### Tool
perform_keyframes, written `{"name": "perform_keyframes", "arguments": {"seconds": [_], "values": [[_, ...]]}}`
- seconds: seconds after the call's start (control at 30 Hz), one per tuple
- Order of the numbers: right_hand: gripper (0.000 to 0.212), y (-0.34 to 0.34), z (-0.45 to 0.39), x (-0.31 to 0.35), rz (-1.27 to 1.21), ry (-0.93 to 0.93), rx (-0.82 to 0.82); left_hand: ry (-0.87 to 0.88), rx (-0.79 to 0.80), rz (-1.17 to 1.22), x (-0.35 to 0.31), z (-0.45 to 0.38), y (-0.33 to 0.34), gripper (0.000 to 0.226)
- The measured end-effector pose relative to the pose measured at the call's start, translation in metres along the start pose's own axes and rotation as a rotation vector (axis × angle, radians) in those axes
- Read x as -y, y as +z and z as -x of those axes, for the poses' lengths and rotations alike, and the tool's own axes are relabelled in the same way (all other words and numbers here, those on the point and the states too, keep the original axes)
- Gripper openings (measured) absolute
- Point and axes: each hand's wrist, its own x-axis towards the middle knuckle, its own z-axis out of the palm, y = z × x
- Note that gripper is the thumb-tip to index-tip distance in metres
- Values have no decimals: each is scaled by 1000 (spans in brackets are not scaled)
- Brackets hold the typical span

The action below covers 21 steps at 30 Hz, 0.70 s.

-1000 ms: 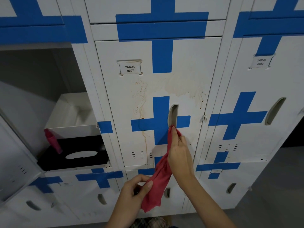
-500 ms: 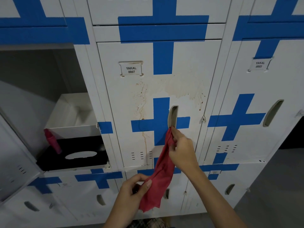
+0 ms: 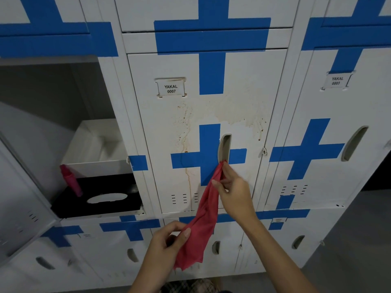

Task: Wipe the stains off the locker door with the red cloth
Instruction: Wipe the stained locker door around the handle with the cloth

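Note:
The white locker door [image 3: 249,81] labelled YAKAL 0007 stands shut in front of me, with blue tape crosses on it. Brown stains [image 3: 230,112] spread across its middle, and thin drip trails run down its left side. The red cloth [image 3: 204,220] hangs stretched between both hands, in front of the door's lower half. My right hand [image 3: 234,192] pinches its top end just below the door's handle slot [image 3: 224,148]. My left hand [image 3: 169,240] grips its lower part, with the loose end dangling beneath.
To the left a locker stands open, its door [image 3: 19,199] swung toward me. Inside are a white box [image 3: 95,142], a black tissue box [image 3: 99,195] and a pink bottle [image 3: 70,179]. Shut lockers surround the stained door. Grey floor shows at the lower right.
My right hand has lifted the cloth's top end slightly toward the handle slot and turned outward. The left hand keeps its hold low. The view has shifted a little closer.

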Motion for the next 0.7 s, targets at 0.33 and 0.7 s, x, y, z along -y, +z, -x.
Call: {"name": "perform_keyframes", "arguments": {"seconds": [0.33,0.7], "values": [[72,4,7,4,784,-44,45,-5,-16,2,-4,-1,2,13],[57,-17,-6,30,-323,169,33,-19,-57,49,-7,0,-4,14]]}}
